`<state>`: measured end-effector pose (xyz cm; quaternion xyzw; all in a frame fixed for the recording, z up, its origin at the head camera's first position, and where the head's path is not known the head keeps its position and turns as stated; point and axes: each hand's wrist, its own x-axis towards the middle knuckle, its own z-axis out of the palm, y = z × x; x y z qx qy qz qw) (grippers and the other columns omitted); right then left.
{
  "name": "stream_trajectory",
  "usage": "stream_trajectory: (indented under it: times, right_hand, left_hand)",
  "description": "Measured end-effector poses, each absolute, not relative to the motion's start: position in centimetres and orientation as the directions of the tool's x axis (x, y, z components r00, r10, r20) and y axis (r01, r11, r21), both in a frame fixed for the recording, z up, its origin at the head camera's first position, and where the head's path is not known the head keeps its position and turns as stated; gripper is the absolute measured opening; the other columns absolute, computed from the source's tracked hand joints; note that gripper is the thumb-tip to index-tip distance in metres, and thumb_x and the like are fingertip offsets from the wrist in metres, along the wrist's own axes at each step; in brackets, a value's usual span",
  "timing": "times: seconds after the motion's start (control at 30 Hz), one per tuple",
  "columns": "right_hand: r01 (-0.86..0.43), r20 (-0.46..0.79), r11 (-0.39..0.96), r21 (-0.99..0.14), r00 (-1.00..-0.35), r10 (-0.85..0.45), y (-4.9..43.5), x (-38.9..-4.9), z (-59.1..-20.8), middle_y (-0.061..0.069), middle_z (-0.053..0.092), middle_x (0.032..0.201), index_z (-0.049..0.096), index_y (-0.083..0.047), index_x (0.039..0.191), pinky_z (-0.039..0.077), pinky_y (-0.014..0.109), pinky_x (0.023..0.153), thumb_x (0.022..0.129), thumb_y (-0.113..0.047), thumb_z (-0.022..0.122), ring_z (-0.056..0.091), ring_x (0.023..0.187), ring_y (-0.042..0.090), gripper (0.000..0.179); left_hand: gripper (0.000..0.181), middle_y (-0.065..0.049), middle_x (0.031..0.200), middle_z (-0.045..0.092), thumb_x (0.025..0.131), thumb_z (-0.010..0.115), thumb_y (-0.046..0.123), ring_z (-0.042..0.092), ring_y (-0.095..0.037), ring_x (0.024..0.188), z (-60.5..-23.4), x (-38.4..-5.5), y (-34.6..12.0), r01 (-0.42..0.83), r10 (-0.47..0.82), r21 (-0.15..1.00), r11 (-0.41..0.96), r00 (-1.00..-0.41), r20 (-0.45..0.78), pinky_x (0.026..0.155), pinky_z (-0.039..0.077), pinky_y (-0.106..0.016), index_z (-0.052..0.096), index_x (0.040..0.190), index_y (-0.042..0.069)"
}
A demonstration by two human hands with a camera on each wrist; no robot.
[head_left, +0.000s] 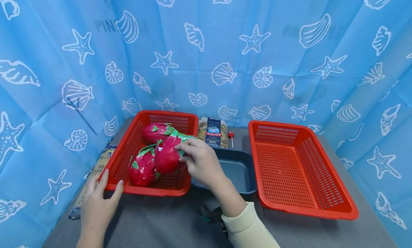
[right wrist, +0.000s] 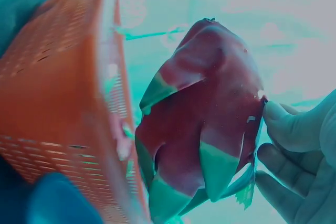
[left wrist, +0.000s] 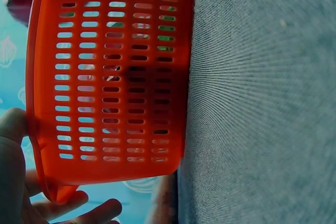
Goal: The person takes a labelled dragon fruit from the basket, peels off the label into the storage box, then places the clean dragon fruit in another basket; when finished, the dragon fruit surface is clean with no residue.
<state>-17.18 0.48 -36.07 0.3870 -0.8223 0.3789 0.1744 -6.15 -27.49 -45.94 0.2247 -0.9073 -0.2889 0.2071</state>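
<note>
My right hand point(head_left: 203, 162) pinches a pink-red dragon fruit point(head_left: 166, 155) with green-tipped scales, raised over the left red plastic basket point(head_left: 151, 191). The right wrist view shows thumb and fingers at one end of this dragon fruit point(right wrist: 210, 77), above the basket's rim. Two more dragon fruits lie in that basket, one at the front point(head_left: 140, 172) and one farther back point(head_left: 152, 133). At the basket's front left corner, my left hand point(head_left: 98, 207) grips the rim. In the left wrist view its thumb is on the rim point(left wrist: 31, 77), and the fingers curl beneath the corner.
A second red basket point(head_left: 349, 214) stands at the right. Between the baskets sits a dark rectangular pan point(head_left: 238, 169), with an Agnesi pasta bag point(head_left: 213, 132) and a red lollipop point(head_left: 231, 135) behind it. Another long packet point(head_left: 78, 201) lies at the left, and a dark tool point(head_left: 212, 216) near my right sleeve.
</note>
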Motion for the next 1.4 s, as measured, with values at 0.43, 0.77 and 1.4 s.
stream_trajectory:
  times: [0.43,0.77,1.4]
  right_hand:
    - [-0.724,0.599,0.393,-0.567,-0.690,-0.407,6.1,-11.9,-32.2,-0.006,0.070,0.107,0.078,-0.012,0.114,0.060,0.028,0.075,0.082,-0.002,0.085,0.062,0.101,0.008,0.034]
    - [-0.457,0.391,0.523,-0.720,-0.889,-0.239,9.4,-6.6,-31.8,-0.015,0.070,0.101,0.079,-0.022,0.111,0.060,0.026,0.071,0.076,-0.002,0.089,0.066,0.094,0.006,0.042]
    - [-0.218,0.137,0.682,-0.698,-0.976,-0.172,10.8,-4.9,-39.4,-0.018,0.067,0.095,0.080,-0.022,0.107,0.057,0.025,0.072,0.075,-0.009,0.091,0.062,0.086,0.005,0.036]
  left_hand:
    - [0.076,-0.024,0.152,0.041,0.093,0.073,0.030,0.044,-0.045,0.129,-46.0,-6.0,-27.5,-0.290,-0.538,0.633,0.718,-0.808,0.241,0.089,0.049,-0.068,0.039,0.156,0.004]
    - [0.076,-0.026,0.151,0.041,0.094,0.073,0.030,0.044,-0.046,0.128,-46.2,-5.9,-27.7,-0.287,-0.536,0.636,0.716,-0.810,0.238,0.089,0.048,-0.069,0.040,0.155,0.002]
    - [0.073,-0.025,0.153,0.040,0.095,0.070,0.031,0.044,-0.047,0.131,-46.1,-6.2,-27.6,-0.283,-0.545,0.645,0.710,-0.800,0.250,0.090,0.048,-0.069,0.040,0.156,0.003]
